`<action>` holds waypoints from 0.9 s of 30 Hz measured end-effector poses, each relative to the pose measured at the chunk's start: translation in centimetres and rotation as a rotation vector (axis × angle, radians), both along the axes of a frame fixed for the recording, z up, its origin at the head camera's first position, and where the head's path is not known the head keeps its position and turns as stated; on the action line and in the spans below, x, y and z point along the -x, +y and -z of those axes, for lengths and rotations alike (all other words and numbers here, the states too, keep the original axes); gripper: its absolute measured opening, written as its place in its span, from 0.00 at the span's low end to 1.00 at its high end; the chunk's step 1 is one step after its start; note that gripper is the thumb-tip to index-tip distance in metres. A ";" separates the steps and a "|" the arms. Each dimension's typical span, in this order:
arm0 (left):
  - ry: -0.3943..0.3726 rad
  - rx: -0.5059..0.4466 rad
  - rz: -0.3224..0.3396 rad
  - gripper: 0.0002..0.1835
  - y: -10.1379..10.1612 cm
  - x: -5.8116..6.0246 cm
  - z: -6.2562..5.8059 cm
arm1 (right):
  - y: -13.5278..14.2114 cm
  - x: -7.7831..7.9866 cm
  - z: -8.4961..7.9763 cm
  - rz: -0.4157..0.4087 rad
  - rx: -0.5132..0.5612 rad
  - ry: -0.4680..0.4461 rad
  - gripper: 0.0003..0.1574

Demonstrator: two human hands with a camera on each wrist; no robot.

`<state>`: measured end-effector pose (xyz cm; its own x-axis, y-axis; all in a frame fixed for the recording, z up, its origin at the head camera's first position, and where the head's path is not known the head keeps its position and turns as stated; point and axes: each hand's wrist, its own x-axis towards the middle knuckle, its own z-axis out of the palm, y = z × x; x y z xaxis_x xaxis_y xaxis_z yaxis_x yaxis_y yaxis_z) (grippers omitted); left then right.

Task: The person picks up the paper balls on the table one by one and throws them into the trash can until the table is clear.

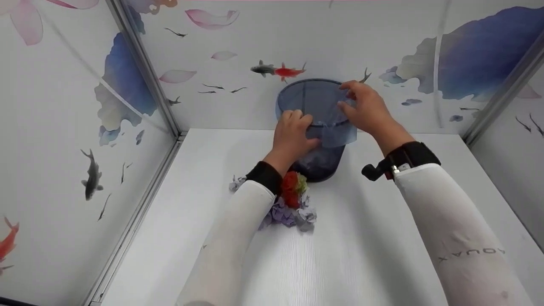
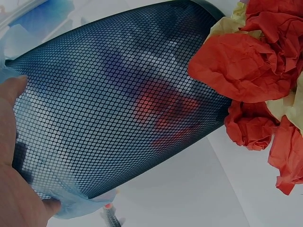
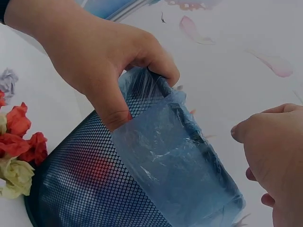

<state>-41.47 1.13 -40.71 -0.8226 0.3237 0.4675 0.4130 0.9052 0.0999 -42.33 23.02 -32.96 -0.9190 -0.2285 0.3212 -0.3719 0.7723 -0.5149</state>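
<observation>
A dark mesh wastebasket (image 1: 319,166) stands against the back wall, lined with a thin blue trash bag (image 3: 161,156) whose edge is folded down over the rim. Crumpled red and purple-blue shapes show dimly through the mesh. My left hand (image 1: 293,136) grips the near rim through the bag, its thumb outside and fingers over the edge, also seen in the right wrist view (image 3: 104,61). At the right side of the rim is my right hand (image 1: 367,106), with thumb and forefinger spread apart. In the right wrist view, nothing shows between its fingers.
Crumpled paper balls lie in front of the wastebasket: red (image 2: 248,68), yellow (image 3: 16,175), purple (image 1: 283,213) and grey (image 1: 306,216). The white table (image 1: 348,255) is bounded by printed panels (image 1: 221,102) with metal corner posts.
</observation>
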 end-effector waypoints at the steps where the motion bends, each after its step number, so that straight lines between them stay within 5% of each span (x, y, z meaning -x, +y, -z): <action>1: -0.004 0.003 -0.002 0.27 0.0 0.0 0.0 | 0.1 -0.1 0.1 -0.006 -0.002 0.011 0.29; 7: -0.013 0.000 0.004 0.27 0.2 0.0 -0.1 | 0.0 -2.1 0.6 -0.084 -0.012 0.141 0.28; 15: 0.017 0.019 -0.002 0.27 0.1 0.1 0.1 | -1.2 -7.0 2.6 -0.219 0.032 0.287 0.17; 20: 0.036 0.046 -0.008 0.27 0.1 -0.1 -0.1 | -2.2 -9.9 5.8 -0.284 0.058 0.278 0.11; 27: 0.020 0.006 -0.010 0.28 0.2 -0.1 0.0 | -3.7 -12.2 12.7 -0.328 0.048 0.108 0.09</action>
